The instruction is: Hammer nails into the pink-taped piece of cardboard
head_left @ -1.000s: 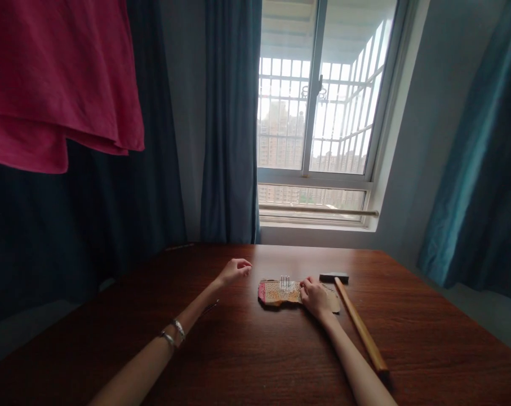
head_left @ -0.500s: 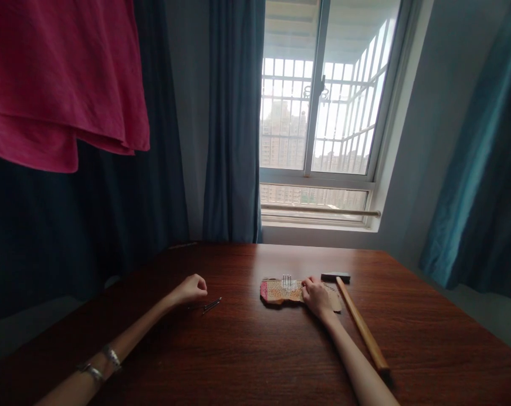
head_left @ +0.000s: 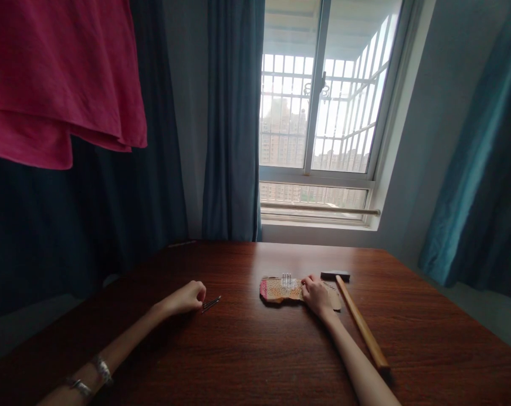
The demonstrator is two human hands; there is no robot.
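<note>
My left hand (head_left: 190, 296) is closed, its fingers curled down against the dark tabletop beside a few loose nails (head_left: 212, 304). Whatever its fingertips pinch, if anything, is hidden under the hand. On the right, my right hand (head_left: 316, 294) grips the right part of a flat, ragged-edged board (head_left: 274, 289), which is dotted and pink at its left end. Several nails (head_left: 286, 278) stand upright in a small group near the board's middle, left of my right fingers. A hammer (head_left: 360, 323) with a wooden handle and dark head lies just right of that hand.
The brown wooden table (head_left: 238, 349) reaches back to the wall below a barred window (head_left: 318, 113). Blue curtains (head_left: 234, 124) hang on both sides. A pink cloth (head_left: 65, 79) hangs at the upper left.
My left hand has shifted slightly down and left, covering the table spot where a nail lay partly beneath it. My right hand, the board and the hammer stay in place.
</note>
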